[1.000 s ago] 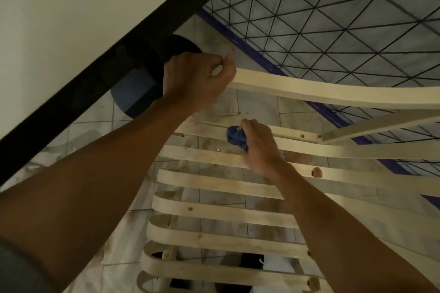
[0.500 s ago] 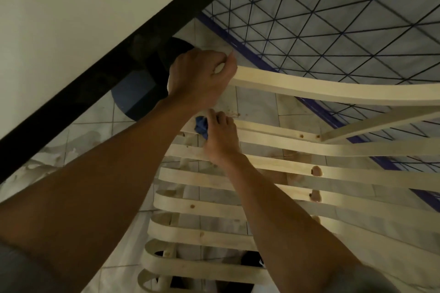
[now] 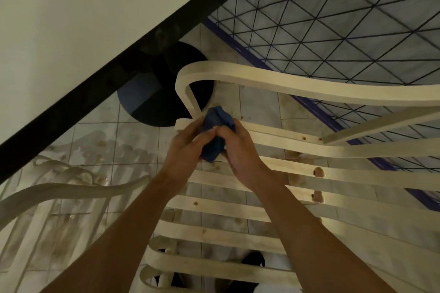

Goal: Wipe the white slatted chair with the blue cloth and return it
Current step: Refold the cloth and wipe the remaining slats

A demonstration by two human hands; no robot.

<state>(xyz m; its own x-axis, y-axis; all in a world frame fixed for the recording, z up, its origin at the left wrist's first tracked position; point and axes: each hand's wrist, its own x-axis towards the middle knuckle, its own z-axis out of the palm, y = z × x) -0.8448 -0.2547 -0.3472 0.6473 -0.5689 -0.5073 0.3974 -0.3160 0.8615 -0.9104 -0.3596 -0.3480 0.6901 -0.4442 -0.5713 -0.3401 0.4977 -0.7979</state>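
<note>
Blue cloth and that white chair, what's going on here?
A person is cleaning a white slatted chair. Both the left hand and the right hand grip a bunched-up blue cloth, held between them over the top slats, just below the chair's curved armrest. Neither hand is holding the chair itself. Whether the cloth is touching the wood can't be told.
</note>
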